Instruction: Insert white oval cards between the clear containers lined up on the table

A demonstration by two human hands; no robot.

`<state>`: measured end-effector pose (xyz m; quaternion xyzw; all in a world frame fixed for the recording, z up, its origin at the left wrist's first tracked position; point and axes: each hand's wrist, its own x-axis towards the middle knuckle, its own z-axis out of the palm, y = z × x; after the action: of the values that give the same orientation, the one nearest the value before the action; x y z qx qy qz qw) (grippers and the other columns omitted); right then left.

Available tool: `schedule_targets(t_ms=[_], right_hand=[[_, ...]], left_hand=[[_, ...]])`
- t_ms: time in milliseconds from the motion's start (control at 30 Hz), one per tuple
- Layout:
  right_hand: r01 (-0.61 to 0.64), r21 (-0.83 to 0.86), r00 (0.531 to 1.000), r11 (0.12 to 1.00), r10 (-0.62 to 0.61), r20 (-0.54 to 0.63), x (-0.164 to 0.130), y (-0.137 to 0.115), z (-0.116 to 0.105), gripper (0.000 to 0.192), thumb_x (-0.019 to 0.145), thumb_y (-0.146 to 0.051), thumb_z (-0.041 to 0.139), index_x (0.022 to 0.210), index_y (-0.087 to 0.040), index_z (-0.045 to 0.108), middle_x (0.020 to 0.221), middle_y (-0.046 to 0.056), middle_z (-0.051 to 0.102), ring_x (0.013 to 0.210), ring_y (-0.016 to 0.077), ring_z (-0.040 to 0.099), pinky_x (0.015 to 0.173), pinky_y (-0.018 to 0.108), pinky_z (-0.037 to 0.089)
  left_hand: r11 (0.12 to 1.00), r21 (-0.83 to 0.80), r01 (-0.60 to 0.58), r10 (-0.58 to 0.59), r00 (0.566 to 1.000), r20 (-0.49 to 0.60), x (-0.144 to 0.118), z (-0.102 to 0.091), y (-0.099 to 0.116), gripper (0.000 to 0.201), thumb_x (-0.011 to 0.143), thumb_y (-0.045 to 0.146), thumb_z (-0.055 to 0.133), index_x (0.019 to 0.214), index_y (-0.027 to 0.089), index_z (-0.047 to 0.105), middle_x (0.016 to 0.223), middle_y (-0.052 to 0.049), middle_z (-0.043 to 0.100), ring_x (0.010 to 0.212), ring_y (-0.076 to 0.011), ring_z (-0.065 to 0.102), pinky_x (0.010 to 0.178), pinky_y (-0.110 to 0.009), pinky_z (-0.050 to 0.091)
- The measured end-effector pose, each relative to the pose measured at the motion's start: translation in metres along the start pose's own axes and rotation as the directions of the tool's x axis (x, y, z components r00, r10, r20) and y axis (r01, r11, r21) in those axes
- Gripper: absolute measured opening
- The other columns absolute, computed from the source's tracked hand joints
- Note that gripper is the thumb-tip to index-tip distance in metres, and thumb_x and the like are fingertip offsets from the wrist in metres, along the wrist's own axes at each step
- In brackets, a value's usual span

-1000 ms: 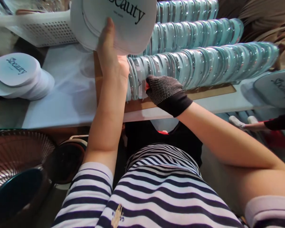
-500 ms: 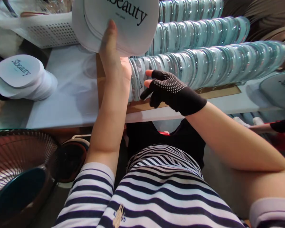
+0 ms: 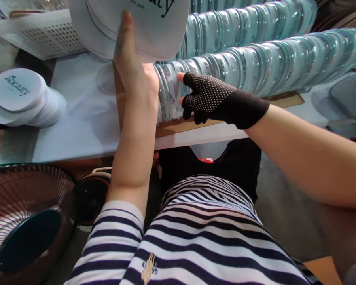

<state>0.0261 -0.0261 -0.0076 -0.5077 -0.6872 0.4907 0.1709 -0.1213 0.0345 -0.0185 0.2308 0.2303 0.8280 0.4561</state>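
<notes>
Touching clear lids (image 3: pixel 172 93): gloved right fingers (image 3: pixel 186 79).

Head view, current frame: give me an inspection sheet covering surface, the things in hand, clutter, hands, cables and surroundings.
Surface: pale table with a brown board along its near edge.
Things in hand: stack of white round cards printed with dark lettering, raised above the table; rows of clear round lids standing on edge on the board.
Clutter: second pile of printed cards at the table's left end; white perforated basket behind.
Hands: left hand, bare, grip closed on the raised card stack; right hand, in a black dotted glove, fingertips at the near end of the front lid row.
Cables: nothing seen.
Surroundings: fan at lower left; striped shirt.
</notes>
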Motion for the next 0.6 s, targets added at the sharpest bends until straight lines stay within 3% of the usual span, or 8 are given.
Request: schedule_targets(t_ms=[100, 200, 267, 400, 533, 600], right_hand=[[-0.037, 0.05, 0.996, 0.998, 0.033, 0.082, 0.001, -0.01, 0.001, 0.053, 0.091, -0.024, 0.056, 0.141, -0.02, 0.039, 0.069, 0.001, 0.068, 0.046, 0.0159, 0.06, 0.039, 0.022, 0.045], [-0.097, 0.126, 0.988, 0.987, 0.08, 0.134, -0.007, -0.018, 0.001, 0.033, 0.089, -0.029, 0.058, 0.119, -0.018, 0.05, 0.076, 0.006, 0.071, 0.047, 0.0167, 0.062, 0.04, 0.024, 0.048], [-0.139, 0.168, 0.984, 0.976, 0.117, 0.136, -0.016, -0.016, 0.005, 0.036, 0.086, -0.028, 0.062, 0.119, -0.018, 0.051, 0.077, 0.005, 0.072, 0.047, 0.017, 0.062, 0.041, 0.027, 0.05], [-0.126, 0.253, 0.991, 0.959, 0.11, 0.077, -0.026, 0.001, 0.019, 0.047, 0.081, -0.028, 0.071, 0.123, -0.023, 0.049, 0.073, -0.001, 0.07, 0.045, 0.0138, 0.058, 0.04, 0.024, 0.048], [-0.091, 0.304, 0.996, 0.948, 0.081, 0.044, -0.023, 0.01, 0.032, 0.035, 0.077, -0.033, 0.073, 0.102, -0.024, 0.05, 0.074, 0.0, 0.07, 0.045, 0.0143, 0.058, 0.038, 0.025, 0.046], [-0.071, 0.3, 0.997, 0.951, 0.063, 0.038, -0.019, 0.013, 0.033, 0.034, 0.076, -0.036, 0.074, 0.093, -0.025, 0.047, 0.075, 0.001, 0.07, 0.046, 0.0155, 0.059, 0.038, 0.026, 0.046]], left_hand=[[1.0, 0.005, -0.011, 0.011, 1.0, -0.01, 0.0, 0.0, 0.0, 0.014, 0.102, 0.017, 0.046, 0.09, 0.022, 0.052, 0.083, 0.001, 0.067, 0.101, -0.0138, 0.067, 0.105, -0.037, 0.057], [1.0, -0.011, -0.01, 0.01, 0.999, -0.045, -0.002, 0.001, 0.001, 0.009, 0.101, 0.015, 0.046, 0.1, 0.015, 0.055, 0.097, -0.005, 0.069, 0.123, -0.0234, 0.061, 0.104, -0.041, 0.057], [1.0, -0.019, -0.001, 0.0, 0.998, -0.06, -0.003, 0.002, 0.001, 0.017, 0.101, 0.015, 0.046, 0.114, 0.011, 0.056, 0.111, -0.009, 0.068, 0.135, -0.0266, 0.052, 0.105, -0.04, 0.055], [1.0, 0.005, 0.017, -0.016, 0.998, -0.053, -0.003, 0.004, 0.0, 0.027, 0.101, 0.017, 0.046, 0.127, 0.012, 0.054, 0.117, -0.006, 0.068, 0.138, -0.0239, 0.049, 0.105, -0.038, 0.054], [0.997, 0.072, 0.027, -0.022, 0.997, -0.074, -0.002, 0.005, -0.001, 0.025, 0.102, 0.021, 0.046, 0.125, 0.017, 0.056, 0.11, -0.001, 0.072, 0.131, -0.0171, 0.056, 0.107, -0.034, 0.053], [0.997, 0.077, 0.027, -0.022, 0.998, -0.06, -0.002, 0.004, -0.001, 0.031, 0.102, 0.022, 0.046, 0.131, 0.015, 0.052, 0.116, -0.002, 0.071, 0.132, -0.0179, 0.055, 0.108, -0.036, 0.052]])
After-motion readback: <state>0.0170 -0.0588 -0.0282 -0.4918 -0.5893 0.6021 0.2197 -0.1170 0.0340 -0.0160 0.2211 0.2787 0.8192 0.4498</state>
